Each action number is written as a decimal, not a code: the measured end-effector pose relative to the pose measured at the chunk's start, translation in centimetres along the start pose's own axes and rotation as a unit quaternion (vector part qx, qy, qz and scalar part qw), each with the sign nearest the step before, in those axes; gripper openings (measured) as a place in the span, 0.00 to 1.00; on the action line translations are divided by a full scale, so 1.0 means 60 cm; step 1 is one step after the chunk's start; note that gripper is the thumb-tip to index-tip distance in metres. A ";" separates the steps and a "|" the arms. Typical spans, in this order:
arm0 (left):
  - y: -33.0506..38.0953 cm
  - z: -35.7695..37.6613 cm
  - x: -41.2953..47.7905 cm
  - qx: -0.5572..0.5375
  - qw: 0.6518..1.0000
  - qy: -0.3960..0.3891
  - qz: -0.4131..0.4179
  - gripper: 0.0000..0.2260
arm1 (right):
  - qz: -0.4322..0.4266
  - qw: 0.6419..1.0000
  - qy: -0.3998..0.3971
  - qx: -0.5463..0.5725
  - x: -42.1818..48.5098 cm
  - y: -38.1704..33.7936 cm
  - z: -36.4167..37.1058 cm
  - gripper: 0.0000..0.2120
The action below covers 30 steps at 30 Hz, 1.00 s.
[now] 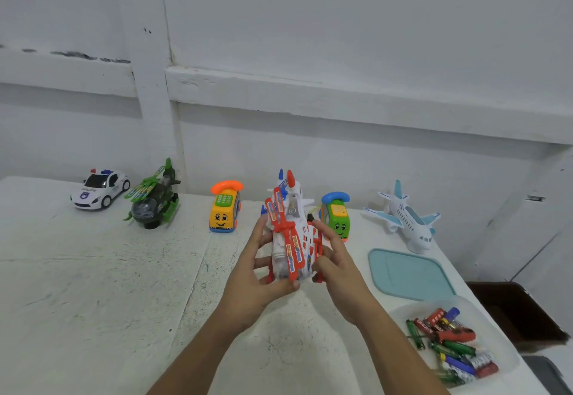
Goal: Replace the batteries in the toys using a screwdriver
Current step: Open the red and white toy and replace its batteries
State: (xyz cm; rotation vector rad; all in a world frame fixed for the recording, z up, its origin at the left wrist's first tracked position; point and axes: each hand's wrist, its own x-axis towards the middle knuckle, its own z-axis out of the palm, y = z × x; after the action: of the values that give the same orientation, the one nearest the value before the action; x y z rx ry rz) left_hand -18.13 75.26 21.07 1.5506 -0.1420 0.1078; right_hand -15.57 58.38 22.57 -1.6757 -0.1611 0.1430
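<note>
White, scuffed table (93, 286) against a white painted wall (341, 38), that's the setting. Nearest, down and to the right of the right-hand fingers, a clear tub (508, 360) holds a jumble of batteries (455, 351) in red, green and blue. Now the hands: the left hand (263, 273) and the right hand (336, 273) both grip the red-and-white helicopter (291, 239), which sits right between the two sets of fingers. The left thumb is under its near end, with the fingers curled round its left flank. The right fingers are wrapped round its right side, and its red rotor blades splay across the top.

Just right of the right fingers lies a teal lid (409, 273), flat on the table. Beyond the fingertips, a yellow phone toy (224, 210) stands to the left and a green phone toy (336, 216) to the right. Farther right stands a white airplane (406, 221). Well left of the left fingers are a green helicopter (155, 201) and, last, a police car (99, 188).
</note>
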 end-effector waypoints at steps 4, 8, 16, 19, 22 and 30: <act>-0.015 -0.032 -0.002 0.028 0.999 0.005 -0.023 0.40 | 0.015 0.999 -0.034 0.009 0.003 0.010 0.023 0.25; -0.028 -0.078 -0.013 0.064 0.997 0.010 -0.038 0.40 | 0.032 0.994 -0.080 0.065 0.015 0.021 0.054 0.32; -0.034 -0.173 -0.032 0.090 0.992 0.021 -0.082 0.44 | 0.063 0.985 -0.138 0.082 0.037 0.037 0.126 0.38; -0.043 -0.199 -0.038 0.112 0.989 0.031 -0.093 0.42 | 0.074 0.983 -0.147 0.078 0.043 0.044 0.156 0.37; -0.055 -0.220 -0.042 0.136 0.986 0.039 -0.089 0.40 | 0.089 0.979 -0.157 0.094 0.046 0.054 0.180 0.37; -0.079 -0.250 -0.050 0.179 0.979 0.042 -0.083 0.41 | 0.107 0.976 -0.159 0.099 0.047 0.074 0.212 0.35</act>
State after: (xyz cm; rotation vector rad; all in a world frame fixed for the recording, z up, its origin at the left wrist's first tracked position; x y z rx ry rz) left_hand -19.97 90.25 15.69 1.9075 0.0787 0.0692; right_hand -15.12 70.82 16.74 -1.4593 -0.1994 0.5748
